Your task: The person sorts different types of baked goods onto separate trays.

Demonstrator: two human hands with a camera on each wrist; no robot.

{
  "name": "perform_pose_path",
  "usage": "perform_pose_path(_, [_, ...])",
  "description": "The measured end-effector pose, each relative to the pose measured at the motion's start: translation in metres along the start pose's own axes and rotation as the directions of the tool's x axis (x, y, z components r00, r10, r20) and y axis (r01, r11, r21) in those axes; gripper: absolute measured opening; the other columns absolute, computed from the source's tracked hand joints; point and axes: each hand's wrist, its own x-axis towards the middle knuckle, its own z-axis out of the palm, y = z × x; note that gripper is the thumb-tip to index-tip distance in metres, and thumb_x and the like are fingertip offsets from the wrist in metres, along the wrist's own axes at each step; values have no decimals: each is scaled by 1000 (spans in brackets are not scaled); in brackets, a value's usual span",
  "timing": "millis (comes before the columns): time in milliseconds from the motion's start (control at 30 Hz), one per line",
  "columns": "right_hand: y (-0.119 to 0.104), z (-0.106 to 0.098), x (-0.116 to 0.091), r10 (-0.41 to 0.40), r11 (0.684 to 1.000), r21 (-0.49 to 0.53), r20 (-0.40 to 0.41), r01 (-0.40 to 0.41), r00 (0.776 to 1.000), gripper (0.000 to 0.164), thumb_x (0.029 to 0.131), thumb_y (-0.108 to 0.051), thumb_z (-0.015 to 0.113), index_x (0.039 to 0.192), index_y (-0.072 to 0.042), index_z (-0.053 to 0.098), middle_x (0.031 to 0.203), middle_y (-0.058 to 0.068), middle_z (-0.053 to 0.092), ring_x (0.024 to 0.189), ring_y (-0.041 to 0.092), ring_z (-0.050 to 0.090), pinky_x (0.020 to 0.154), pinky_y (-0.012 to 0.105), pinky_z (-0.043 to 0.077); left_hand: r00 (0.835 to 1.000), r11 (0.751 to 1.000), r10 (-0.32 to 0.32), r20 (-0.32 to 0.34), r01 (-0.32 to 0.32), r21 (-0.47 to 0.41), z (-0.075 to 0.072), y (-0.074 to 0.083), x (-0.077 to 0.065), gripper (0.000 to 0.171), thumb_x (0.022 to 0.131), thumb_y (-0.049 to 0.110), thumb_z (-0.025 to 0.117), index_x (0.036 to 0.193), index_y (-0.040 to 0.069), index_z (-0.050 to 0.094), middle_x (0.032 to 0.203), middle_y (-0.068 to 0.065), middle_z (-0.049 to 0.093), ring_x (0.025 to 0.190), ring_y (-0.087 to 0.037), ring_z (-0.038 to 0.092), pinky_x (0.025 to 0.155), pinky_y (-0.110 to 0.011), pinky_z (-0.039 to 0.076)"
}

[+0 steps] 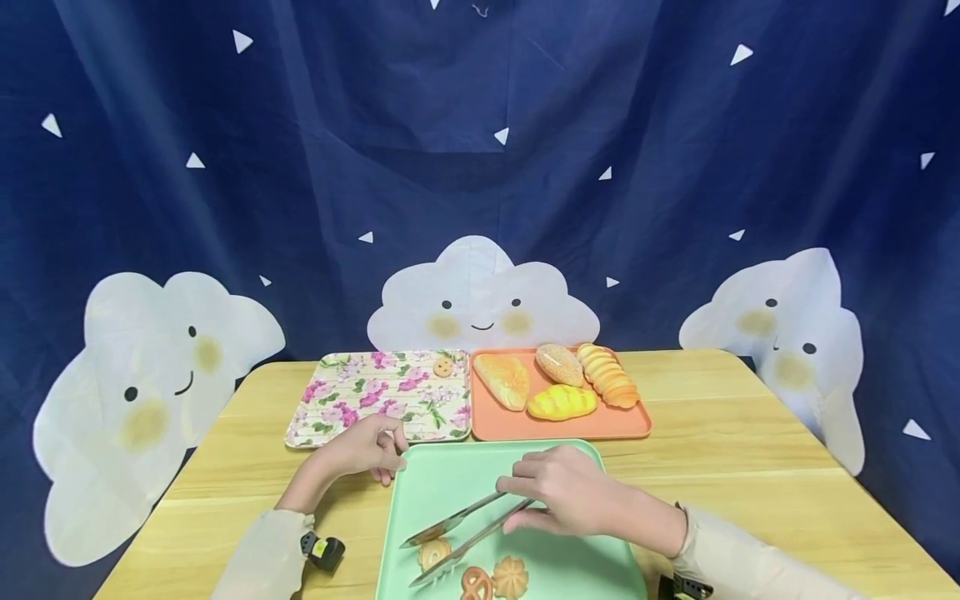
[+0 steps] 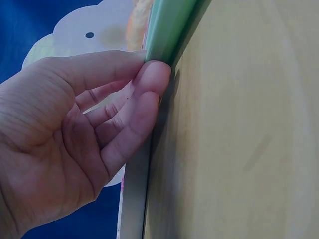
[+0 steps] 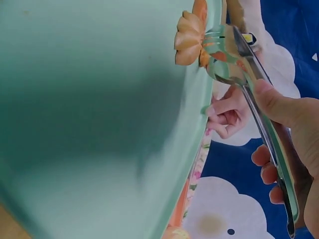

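Observation:
My right hand (image 1: 562,492) grips metal tongs (image 1: 448,525) above the light green tray (image 1: 465,467). The tong tips are spread on either side of a round cookie (image 1: 432,556) near the tray's left side. Beside it lie a pretzel cookie (image 1: 476,585) and a flower-shaped cookie (image 1: 511,577), the latter also seen in the right wrist view. With thumb and fingers, my left hand (image 1: 367,446) pinches the green tray's far left corner. The left wrist view shows those fingertips (image 2: 154,74) right at the green rim.
Behind the green tray stands a floral tray (image 1: 352,417) with one small cookie (image 1: 443,367). To its right, an orange tray (image 1: 487,427) holds several breads, among them a yellow loaf (image 1: 562,402). All stand on a wooden table (image 1: 720,450) before a dark blue curtain (image 1: 420,192).

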Motion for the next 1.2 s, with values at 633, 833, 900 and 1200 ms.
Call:
perform_pose_path(633, [6,1,0,17,999,-31,9,-16,1000,34,80,-49,80,93,-20,69,64,-13,46,55,-4,34,51,8,13,1000,1000,1,9,-1,0,4,0,0,15,86,1,73,92,-5,60,66,-7,67,56,-19,67,53,-30,56])
perform_pose_path(833, [8,0,0,42,999,-26,49,-40,998,38,79,-51,80,96,-19,70,66,-12,48,55,-3,35,50,8,11,1000,1000,-3,5,3,12,2,1,0,15,87,1,73,92,-4,60,66,-8,68,56,-20,67,53,-32,57])
perform_pose_path(900, [8,-1,2,48,999,-28,61,-46,997,39,79,-52,81,97,-19,70,67,-12,49,55,-3,34,50,9,11,1000,1000,-2,3,2,16,1,1,-1,15,87,1,73,93,-5,60,67,-8,68,57,-20,67,54,-33,58])
perform_pose_path(1200, [8,-1,8,84,996,-42,66,-82,994,36,77,-53,80,81,-23,60,62,-12,35,55,-4,14,51,12,1,1000,1000,-10,9,10,0,-1,1,0,16,87,1,73,94,-5,60,67,-7,67,57,-21,68,55,-34,59])
